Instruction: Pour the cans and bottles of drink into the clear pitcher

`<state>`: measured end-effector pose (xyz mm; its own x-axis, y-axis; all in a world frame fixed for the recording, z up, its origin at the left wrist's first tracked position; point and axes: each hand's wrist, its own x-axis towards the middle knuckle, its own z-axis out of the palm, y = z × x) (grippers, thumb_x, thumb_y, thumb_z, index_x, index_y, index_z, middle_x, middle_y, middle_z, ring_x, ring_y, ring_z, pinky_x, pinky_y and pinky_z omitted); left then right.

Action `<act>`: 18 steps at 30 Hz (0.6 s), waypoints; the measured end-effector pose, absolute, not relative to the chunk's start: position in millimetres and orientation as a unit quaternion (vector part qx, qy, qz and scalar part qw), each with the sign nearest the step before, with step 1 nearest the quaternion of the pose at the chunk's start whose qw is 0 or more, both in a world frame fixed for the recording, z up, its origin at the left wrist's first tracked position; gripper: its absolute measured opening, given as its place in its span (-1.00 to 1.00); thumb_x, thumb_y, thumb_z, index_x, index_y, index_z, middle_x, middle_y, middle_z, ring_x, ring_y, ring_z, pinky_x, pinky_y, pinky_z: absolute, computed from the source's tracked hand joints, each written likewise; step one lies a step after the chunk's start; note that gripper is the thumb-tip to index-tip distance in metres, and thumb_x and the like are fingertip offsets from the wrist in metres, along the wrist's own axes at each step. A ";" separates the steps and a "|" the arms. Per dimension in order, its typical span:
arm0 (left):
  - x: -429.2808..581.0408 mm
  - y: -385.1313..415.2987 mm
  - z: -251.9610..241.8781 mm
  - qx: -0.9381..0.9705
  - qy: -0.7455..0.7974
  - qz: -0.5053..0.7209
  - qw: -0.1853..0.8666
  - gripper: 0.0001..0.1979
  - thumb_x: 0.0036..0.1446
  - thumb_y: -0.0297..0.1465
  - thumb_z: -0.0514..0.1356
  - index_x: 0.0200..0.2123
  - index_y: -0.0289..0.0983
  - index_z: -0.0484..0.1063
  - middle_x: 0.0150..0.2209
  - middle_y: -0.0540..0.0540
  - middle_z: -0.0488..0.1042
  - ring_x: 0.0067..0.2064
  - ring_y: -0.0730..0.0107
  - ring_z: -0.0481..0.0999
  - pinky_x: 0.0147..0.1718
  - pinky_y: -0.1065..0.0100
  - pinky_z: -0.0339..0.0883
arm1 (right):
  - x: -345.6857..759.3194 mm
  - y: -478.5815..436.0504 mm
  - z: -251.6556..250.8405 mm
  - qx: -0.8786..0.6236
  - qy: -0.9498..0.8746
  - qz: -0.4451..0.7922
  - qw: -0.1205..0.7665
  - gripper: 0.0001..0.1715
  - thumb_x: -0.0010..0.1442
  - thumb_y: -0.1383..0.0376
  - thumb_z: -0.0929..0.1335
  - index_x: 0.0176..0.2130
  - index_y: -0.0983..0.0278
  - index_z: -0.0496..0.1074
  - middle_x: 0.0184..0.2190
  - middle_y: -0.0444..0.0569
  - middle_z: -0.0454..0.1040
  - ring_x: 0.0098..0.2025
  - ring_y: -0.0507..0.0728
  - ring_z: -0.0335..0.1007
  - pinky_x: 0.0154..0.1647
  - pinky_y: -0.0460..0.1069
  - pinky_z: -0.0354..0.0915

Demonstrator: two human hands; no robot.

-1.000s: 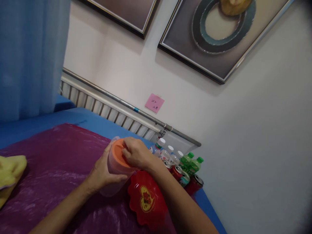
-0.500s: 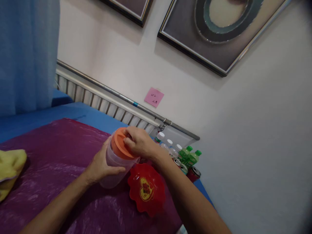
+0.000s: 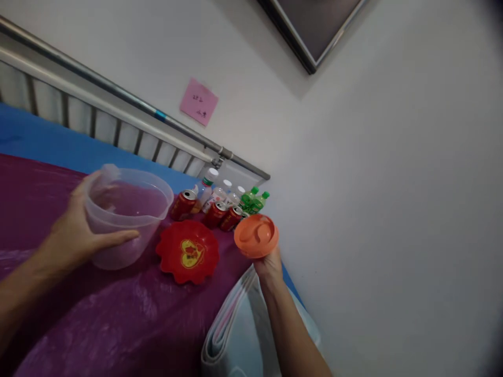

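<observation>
My left hand [image 3: 74, 230] is wrapped round the side of a clear plastic pitcher [image 3: 129, 235], thumb across its front. The pitcher's top is uncovered and tilted toward me. Over to the right, my right hand [image 3: 270, 264] grips an orange lid [image 3: 251, 236] from below, so most of its fingers are hidden behind it. Between the two hands a red scalloped plate [image 3: 168, 254] with a yellow heart design rests on the purple cloth [image 3: 118, 319].
Red cans [image 3: 184, 204] and several plastic bottles [image 3: 204, 189] stand behind the plate, by the wall. A folded pale-blue cloth or mat [image 3: 236, 335] lies under my right forearm. A radiator [image 3: 106, 125] with a pipe runs along the back wall.
The orange lid has come off the pitcher and moved right in my right hand. My left hand still holds the pitcher. The view has turned to the right.
</observation>
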<state>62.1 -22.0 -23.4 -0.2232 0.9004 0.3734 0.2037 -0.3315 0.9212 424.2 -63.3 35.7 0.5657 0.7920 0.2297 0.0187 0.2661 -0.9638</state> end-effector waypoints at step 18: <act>71.1 -32.9 3.0 0.514 0.509 0.608 0.328 0.65 -0.83 0.17 0.51 0.39 -0.31 -0.05 0.24 -0.50 0.30 0.24 -0.36 0.34 0.20 -0.40 0.22 | 491.1 -129.7 -7.1 -0.731 -0.363 0.172 0.551 -0.49 -0.04 0.11 0.38 -0.08 0.24 0.45 -0.15 0.00 0.58 -0.04 0.22 0.50 -0.06 0.06 0.43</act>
